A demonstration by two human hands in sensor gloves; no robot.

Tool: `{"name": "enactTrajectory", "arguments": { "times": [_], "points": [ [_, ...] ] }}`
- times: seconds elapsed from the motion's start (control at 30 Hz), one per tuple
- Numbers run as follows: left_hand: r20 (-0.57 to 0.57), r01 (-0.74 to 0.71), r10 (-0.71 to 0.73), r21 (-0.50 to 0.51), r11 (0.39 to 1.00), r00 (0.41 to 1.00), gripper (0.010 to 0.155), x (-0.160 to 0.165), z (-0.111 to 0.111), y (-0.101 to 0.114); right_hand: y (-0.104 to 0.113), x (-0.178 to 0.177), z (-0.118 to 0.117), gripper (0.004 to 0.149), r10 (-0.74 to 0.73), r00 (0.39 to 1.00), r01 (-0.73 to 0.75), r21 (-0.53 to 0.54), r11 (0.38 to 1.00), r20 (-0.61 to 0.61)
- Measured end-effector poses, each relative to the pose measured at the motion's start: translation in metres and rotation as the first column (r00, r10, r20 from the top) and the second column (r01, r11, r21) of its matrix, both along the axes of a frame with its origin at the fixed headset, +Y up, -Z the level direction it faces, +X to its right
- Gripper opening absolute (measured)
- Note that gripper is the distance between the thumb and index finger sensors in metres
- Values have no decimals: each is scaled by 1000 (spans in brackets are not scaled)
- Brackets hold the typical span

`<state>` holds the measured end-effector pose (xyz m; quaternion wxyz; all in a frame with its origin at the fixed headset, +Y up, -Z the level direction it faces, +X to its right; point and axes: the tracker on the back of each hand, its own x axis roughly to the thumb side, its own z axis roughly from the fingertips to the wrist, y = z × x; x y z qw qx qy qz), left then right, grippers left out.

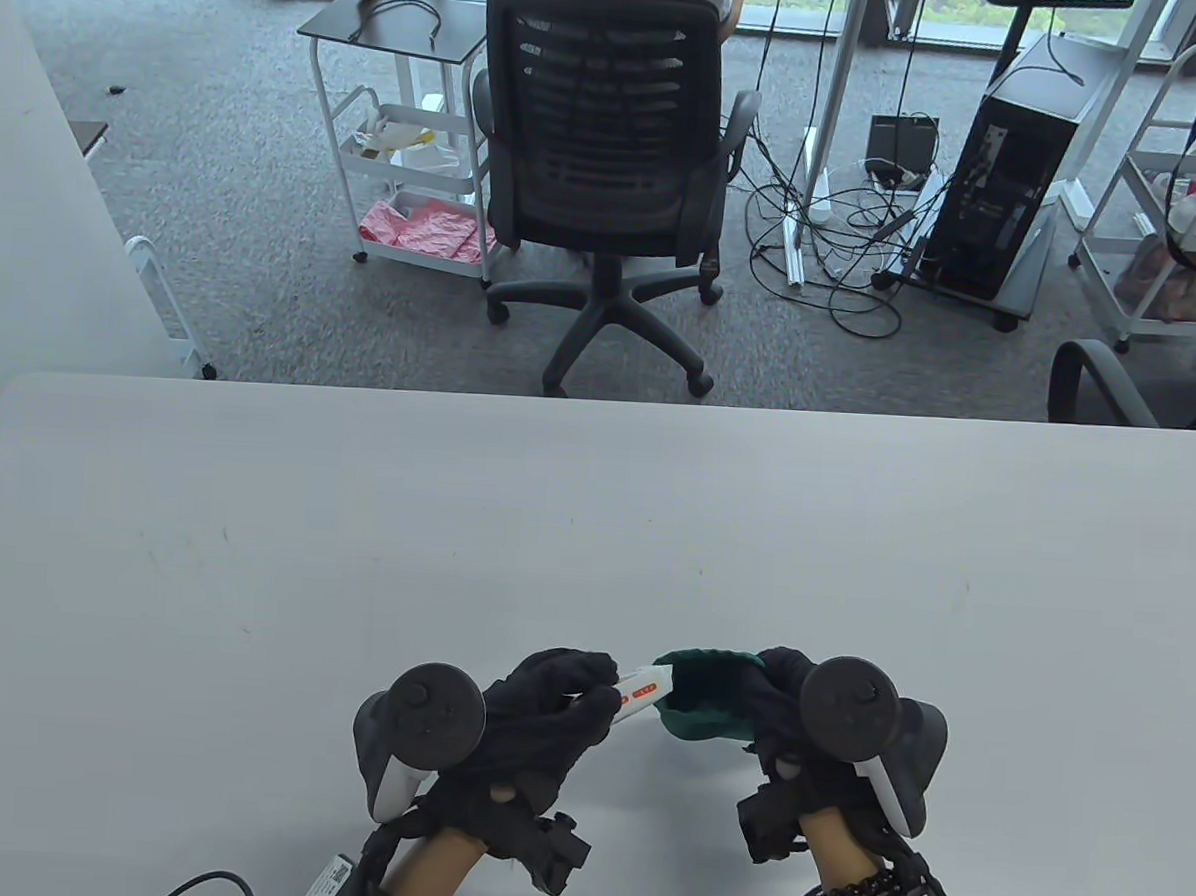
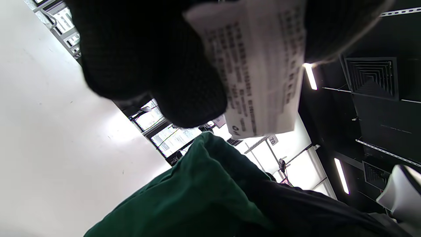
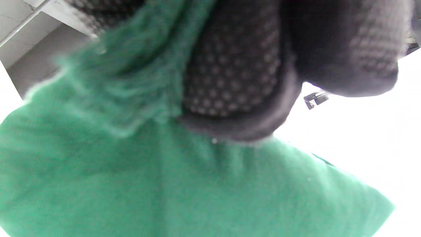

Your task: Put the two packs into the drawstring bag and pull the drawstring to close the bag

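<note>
My left hand point(image 1: 555, 701) pinches a white pack with orange print point(image 1: 642, 691), its far end at the mouth of the green drawstring bag point(image 1: 707, 696). My right hand point(image 1: 780, 698) grips the bag and holds it up off the table, mouth facing left. In the left wrist view the pack point(image 2: 260, 72) shows black print and sits between my gloved fingers point(image 2: 177, 92), with the bag point(image 2: 197, 194) just beyond it. The right wrist view is filled by green bag cloth point(image 3: 164, 184) under my dotted fingers point(image 3: 236, 79). I see only one pack; a second one is not visible.
The white table point(image 1: 594, 528) stretches wide around both hands. Beyond its far edge stand a black office chair point(image 1: 608, 158), a white trolley point(image 1: 403, 157) and a computer tower point(image 1: 1013, 179) with cables on the carpet.
</note>
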<state>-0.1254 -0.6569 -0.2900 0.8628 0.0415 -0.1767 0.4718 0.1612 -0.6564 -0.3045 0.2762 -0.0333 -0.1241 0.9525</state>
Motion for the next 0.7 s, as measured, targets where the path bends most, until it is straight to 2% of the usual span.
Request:
{"name": "enactTrajectory", "arguments": {
  "times": [0.43, 0.7],
  "points": [
    [-87, 191, -181, 130, 973, 980, 49, 6, 10, 9, 10, -29, 11, 41, 38, 991, -33, 46, 998, -131],
    [-134, 268, -251, 124, 956, 959, 48, 6, 9, 8, 13, -42, 17, 41, 54, 980, -44, 58, 997, -193]
  ]
}}
